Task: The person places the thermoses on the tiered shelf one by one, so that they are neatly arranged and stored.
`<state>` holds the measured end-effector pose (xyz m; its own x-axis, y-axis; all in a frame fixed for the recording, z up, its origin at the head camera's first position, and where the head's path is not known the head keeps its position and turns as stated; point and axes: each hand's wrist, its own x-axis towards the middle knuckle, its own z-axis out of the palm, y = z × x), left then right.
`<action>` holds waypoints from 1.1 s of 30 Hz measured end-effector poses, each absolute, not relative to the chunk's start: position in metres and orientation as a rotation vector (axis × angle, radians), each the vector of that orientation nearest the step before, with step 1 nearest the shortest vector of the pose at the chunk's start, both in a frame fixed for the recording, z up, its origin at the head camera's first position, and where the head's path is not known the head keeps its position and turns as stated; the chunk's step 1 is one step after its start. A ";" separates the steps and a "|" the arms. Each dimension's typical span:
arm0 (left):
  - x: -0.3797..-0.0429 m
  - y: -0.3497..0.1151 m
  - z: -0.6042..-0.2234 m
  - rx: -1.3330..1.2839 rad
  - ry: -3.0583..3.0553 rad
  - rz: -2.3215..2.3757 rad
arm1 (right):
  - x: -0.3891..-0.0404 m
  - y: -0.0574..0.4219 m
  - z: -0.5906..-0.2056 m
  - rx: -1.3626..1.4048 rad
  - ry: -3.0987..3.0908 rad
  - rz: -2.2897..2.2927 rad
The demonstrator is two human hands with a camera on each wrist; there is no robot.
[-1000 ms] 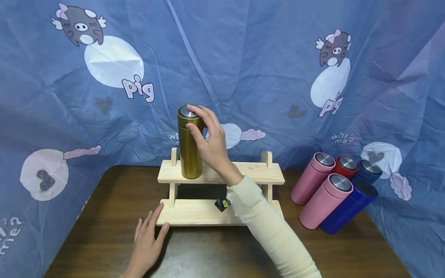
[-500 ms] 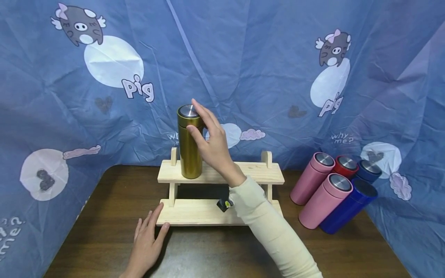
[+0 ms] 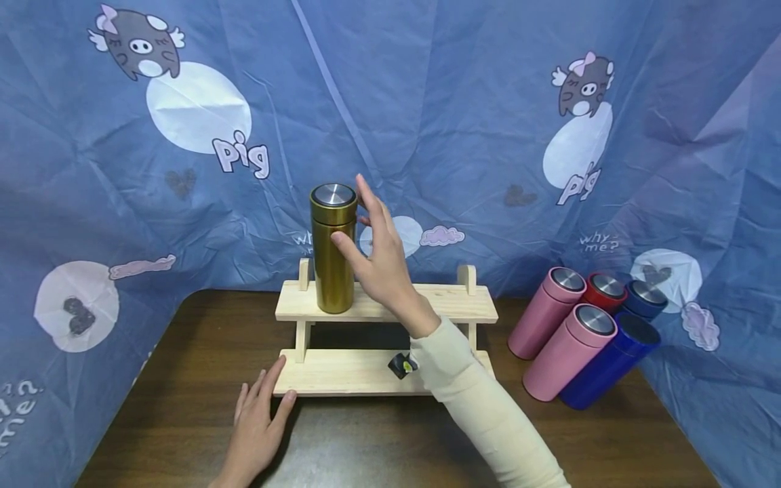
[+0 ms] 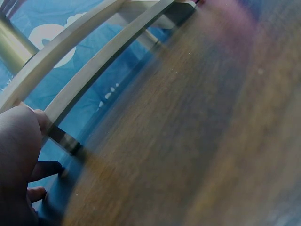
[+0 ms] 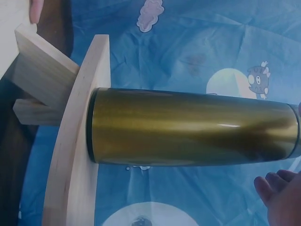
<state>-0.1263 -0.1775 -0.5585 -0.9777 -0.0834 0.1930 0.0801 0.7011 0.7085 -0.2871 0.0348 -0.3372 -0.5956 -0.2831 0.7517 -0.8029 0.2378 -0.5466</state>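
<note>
A gold thermos bottle (image 3: 333,271) with a steel-topped lid stands upright on the left part of the upper tier of a wooden two-tier rack (image 3: 342,371). Beside its upper right side is my right hand (image 3: 384,268), thumb and fingers spread; the thumb tip overlaps the bottle in the head view, and I cannot tell whether it touches. The right wrist view shows the bottle (image 5: 197,127) lengthwise, with part of that hand (image 5: 286,197) apart from it at the edge. My left hand (image 3: 259,420) rests against the rack's lower left corner, fingers extended.
To the right, several more thermos bottles stand grouped: two pink ones (image 3: 570,352), a red one (image 3: 604,293), and two blue ones (image 3: 610,362). The brown table (image 3: 354,447) extends in front of the rack. Blue printed cloth (image 3: 390,102) hangs behind. A small black piece (image 3: 401,366) shows by the right cuff.
My right hand has come off the gold bottle's lid and moved slightly right, its fingers straightening. The bottle stays in place on the upper tier. My left hand has not moved.
</note>
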 end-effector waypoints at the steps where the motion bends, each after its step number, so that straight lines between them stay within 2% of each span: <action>1: -0.126 -0.178 -0.559 0.002 -2.699 -1.141 | -0.286 0.037 -0.337 0.990 -2.000 1.347; 12: -0.125 -0.178 -0.562 -0.040 -2.618 -1.137 | -0.270 0.059 -0.348 0.959 -1.882 1.318; 33: -0.126 -0.178 -0.564 -0.039 -2.621 -1.145 | -0.217 0.100 -0.381 0.866 -1.857 1.257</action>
